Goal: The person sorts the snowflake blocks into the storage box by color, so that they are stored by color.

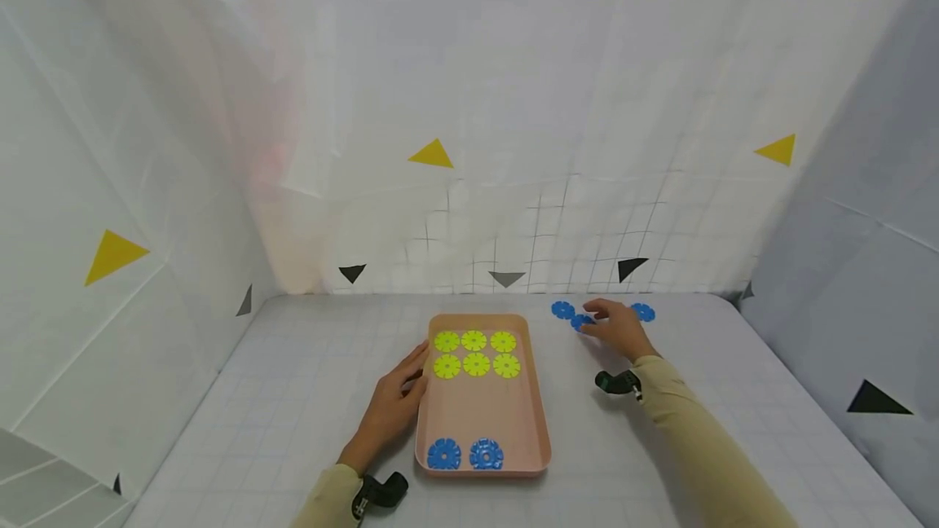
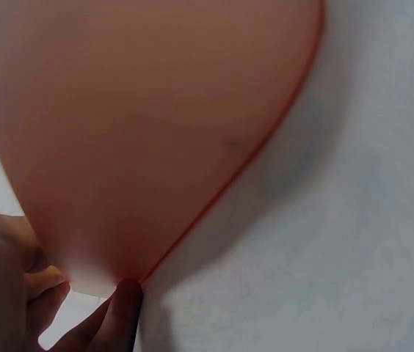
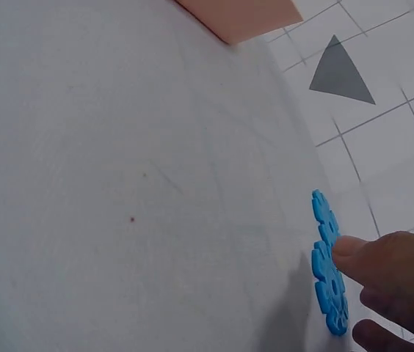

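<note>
A pink tray holds several yellow notched plastic discs in two rows at its far end. Two blue notched discs, one on the left and one on the right, lie at its near end. My left hand rests against the tray's left side, its fingertips touching the wall. Over the table beyond the tray's right, my right hand is spread at a blue disc; its thumb appears to touch the disc. Another blue disc lies beside that one.
One more blue disc lies just right of the right hand. White sheeting with yellow and black triangles walls the table's back and sides. A black wrist device sits at each wrist.
</note>
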The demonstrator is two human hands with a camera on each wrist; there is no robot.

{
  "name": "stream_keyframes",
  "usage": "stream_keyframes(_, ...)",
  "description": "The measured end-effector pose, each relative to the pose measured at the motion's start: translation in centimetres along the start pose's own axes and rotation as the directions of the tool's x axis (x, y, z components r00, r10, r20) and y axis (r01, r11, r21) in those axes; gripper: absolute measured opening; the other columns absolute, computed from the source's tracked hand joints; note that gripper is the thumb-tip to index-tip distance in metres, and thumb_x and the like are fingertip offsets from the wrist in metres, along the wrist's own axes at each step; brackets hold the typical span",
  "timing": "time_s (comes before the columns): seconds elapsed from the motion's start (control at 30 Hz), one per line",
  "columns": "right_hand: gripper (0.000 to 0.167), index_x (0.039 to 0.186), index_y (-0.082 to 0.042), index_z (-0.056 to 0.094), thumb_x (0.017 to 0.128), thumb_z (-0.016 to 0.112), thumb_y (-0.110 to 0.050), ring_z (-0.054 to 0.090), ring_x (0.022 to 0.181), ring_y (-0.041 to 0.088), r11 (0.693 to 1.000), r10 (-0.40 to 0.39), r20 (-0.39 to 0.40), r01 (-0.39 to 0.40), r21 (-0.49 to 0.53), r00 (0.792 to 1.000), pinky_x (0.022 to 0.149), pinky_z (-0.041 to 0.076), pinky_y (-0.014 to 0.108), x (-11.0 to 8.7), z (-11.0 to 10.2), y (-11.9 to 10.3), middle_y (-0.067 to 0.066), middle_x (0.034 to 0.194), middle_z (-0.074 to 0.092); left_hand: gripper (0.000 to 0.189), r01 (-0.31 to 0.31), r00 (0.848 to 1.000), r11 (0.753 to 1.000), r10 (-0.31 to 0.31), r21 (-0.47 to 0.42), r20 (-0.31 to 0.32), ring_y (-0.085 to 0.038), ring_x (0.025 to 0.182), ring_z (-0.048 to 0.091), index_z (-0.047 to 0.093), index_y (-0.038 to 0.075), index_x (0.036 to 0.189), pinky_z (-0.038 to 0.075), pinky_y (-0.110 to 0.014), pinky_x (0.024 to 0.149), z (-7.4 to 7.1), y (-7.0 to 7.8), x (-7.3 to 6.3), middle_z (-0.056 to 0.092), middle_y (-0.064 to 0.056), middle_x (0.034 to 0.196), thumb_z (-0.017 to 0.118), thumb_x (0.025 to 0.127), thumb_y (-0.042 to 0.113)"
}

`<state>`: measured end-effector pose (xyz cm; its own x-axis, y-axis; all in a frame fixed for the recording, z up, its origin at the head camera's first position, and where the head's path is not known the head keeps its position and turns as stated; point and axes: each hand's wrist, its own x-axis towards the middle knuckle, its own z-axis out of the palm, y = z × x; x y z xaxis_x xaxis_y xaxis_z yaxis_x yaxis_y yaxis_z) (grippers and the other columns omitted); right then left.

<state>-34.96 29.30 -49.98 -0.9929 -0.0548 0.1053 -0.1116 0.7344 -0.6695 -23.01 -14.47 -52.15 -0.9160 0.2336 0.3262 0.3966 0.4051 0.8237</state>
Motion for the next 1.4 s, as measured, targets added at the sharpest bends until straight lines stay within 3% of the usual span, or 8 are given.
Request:
stream_keyframes(0.33,0.053,0.133,0.004,0.066,0.086,0.085,-0.012,0.058,0.12,0.045,1.0,0.002,0.0,-0.002,0.0,1.0,0.1,0.05,0.061,-0.1,0.7,0.2,0.025,0.129,0.066,0.051,-0.016,1.0,1.0,0.016,0.017,-0.008,-0.035,0.127,0.061,0.045,0.0,0.155,0.056,-0.048,0.097,0.1,-0.1,0.0,0.038,-0.013,0.164,0.058,0.106,0.003)
stream_keyframes(0.7,0.051,0.131,0.003,0.067,0.087,0.085,-0.014,0.061,0.111,0.04,0.997,-0.051,-0.018,0.05,-0.05,0.999,0.096,0.052,0.058,0.0,0.9,0.7,0.022,0.119,0.069,0.051,-0.013,1.0,1.0,0.013,0.009,-0.011,-0.034,0.126,0.061,0.046,0.0,0.155,0.057,-0.048,0.097,0.1,-0.1,-0.1,0.038,-0.013,0.164,0.059,0.106,0.003)
stream_keyframes(1.27,0.055,0.133,0.003,0.065,0.088,0.085,-0.021,0.063,0.111,0.039,0.998,-0.016,-0.019,0.015,-0.06,1.0,0.096,0.053,0.055,0.0,-0.1,0.6,0.021,0.12,0.069,0.052,-0.004,1.0,1.0,0.004,0.0,-0.003,-0.035,0.126,0.061,0.045,0.0,0.156,0.055,-0.049,0.098,0.0,0.1,0.0,0.037,-0.01,0.164,0.058,0.106,0.003)
stream_keyframes(1.4,0.054,0.132,0.004,0.066,0.089,0.085,-0.022,0.064,0.109,0.039,0.997,-0.05,-0.039,0.047,-0.069,0.998,0.092,0.055,0.055,-0.5,-0.5,0.6,0.021,0.119,0.07,0.052,-0.009,1.0,1.0,0.009,0.004,-0.005,-0.036,0.127,0.06,0.045,0.0,0.156,0.055,-0.049,0.098,0.0,0.0,0.0,0.037,-0.011,0.164,0.058,0.106,0.002)
